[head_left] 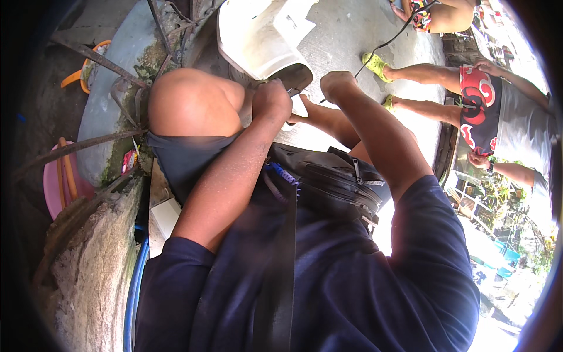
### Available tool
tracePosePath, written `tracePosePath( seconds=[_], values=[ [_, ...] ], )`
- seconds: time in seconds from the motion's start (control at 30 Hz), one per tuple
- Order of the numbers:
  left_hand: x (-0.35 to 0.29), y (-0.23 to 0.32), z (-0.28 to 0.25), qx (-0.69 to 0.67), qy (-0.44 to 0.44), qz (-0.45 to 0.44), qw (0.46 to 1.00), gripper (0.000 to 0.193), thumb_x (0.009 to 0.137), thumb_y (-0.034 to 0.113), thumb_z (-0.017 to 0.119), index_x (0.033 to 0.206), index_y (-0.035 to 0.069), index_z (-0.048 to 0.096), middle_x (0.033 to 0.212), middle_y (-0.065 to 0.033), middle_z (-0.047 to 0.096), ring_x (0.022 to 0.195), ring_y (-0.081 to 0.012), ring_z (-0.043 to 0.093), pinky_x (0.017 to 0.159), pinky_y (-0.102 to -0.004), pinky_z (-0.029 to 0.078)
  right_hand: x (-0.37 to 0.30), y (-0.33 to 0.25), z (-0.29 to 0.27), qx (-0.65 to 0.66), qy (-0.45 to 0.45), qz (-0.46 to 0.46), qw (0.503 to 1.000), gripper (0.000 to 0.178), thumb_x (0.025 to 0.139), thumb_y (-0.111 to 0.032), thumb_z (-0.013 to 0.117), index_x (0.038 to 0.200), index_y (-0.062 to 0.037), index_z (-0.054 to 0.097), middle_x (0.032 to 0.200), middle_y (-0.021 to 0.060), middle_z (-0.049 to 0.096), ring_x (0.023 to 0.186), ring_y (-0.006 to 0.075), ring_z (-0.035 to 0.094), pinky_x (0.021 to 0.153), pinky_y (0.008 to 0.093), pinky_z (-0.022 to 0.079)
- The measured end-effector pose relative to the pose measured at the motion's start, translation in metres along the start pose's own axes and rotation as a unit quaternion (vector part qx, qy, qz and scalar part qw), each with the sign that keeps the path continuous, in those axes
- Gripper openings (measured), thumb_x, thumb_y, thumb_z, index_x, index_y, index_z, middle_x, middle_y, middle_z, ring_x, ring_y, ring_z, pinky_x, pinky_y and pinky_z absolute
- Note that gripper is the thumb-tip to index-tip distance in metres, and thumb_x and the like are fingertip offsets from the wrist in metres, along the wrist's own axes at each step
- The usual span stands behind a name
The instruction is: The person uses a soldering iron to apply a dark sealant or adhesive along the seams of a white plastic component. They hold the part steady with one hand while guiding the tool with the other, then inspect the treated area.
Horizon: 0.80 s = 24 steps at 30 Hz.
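My left hand (pixel 272 101) is closed in front of my knee, and a small dark end of something pokes out beside its fingers; its kind cannot be made out. Level with it, to the right, my right hand (pixel 339 87) is curled in a fist around a black cable (pixel 384 44). The cable runs from the fist to the upper right, and a short piece shows below the fingers. Just beyond my hands stands a large white plastic housing (pixel 249 44), with a dark rounded opening (pixel 296 77) near my left hand.
A black bag (pixel 334 179) rests on my lap. A person in green clogs (pixel 376 66) stands at the right; another's legs (pixel 451 17) show at the top right. Rusty metal bars (pixel 97 58), a pink basin (pixel 54 176) and an orange-handled container (pixel 88 73) are at the left.
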<state>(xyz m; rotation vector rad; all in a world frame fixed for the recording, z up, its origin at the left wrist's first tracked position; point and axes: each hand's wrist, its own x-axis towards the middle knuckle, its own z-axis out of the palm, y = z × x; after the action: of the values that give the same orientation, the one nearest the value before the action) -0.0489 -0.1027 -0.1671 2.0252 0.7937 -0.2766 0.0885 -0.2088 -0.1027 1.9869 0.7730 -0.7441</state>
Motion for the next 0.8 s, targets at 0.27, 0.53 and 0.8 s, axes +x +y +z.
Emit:
tracePosePath(
  seconds=[0.27, 0.53, 0.8],
  values=[
    [-0.001, 0.001, -0.002, 0.01, 0.004, 0.013, 1.0, 0.025, 0.093, 0.01, 0.059, 0.11, 0.007, 0.076, 0.113, -0.0207, 0.075, 0.11, -0.0388, 0.071, 0.094, -0.046, 0.057, 0.008, 0.003, 0.008, -0.019, 0.01, -0.013, 1.0, 0.032, 0.094, -0.017, 0.072, 0.125, -0.0075, 0.076, 0.128, 0.0109, 0.075, 0.116, 0.0247, 0.074, 0.088, 0.0369, 0.059],
    [-0.006, 0.005, -0.008, 0.011, -0.004, 0.019, 1.0, 0.024, 0.093, 0.009, 0.06, 0.111, 0.004, 0.074, 0.114, -0.0225, 0.074, 0.11, -0.0389, 0.072, 0.093, -0.0456, 0.058, 0.004, 0.0, 0.006, -0.029, -0.003, -0.009, 1.0, 0.033, 0.095, -0.018, 0.072, 0.126, -0.0081, 0.075, 0.129, 0.0104, 0.074, 0.116, 0.0239, 0.073, 0.088, 0.0361, 0.059],
    [-0.008, 0.007, -0.012, 0.014, -0.016, 0.031, 0.999, 0.024, 0.094, 0.005, 0.062, 0.114, -0.003, 0.072, 0.116, -0.0262, 0.073, 0.111, -0.0386, 0.073, 0.091, -0.0442, 0.062, 0.006, 0.0, 0.006, -0.013, 0.01, -0.019, 1.0, 0.029, 0.092, -0.013, 0.071, 0.12, -0.006, 0.077, 0.127, 0.0141, 0.074, 0.115, 0.0278, 0.074, 0.089, 0.0396, 0.06]
  ],
)
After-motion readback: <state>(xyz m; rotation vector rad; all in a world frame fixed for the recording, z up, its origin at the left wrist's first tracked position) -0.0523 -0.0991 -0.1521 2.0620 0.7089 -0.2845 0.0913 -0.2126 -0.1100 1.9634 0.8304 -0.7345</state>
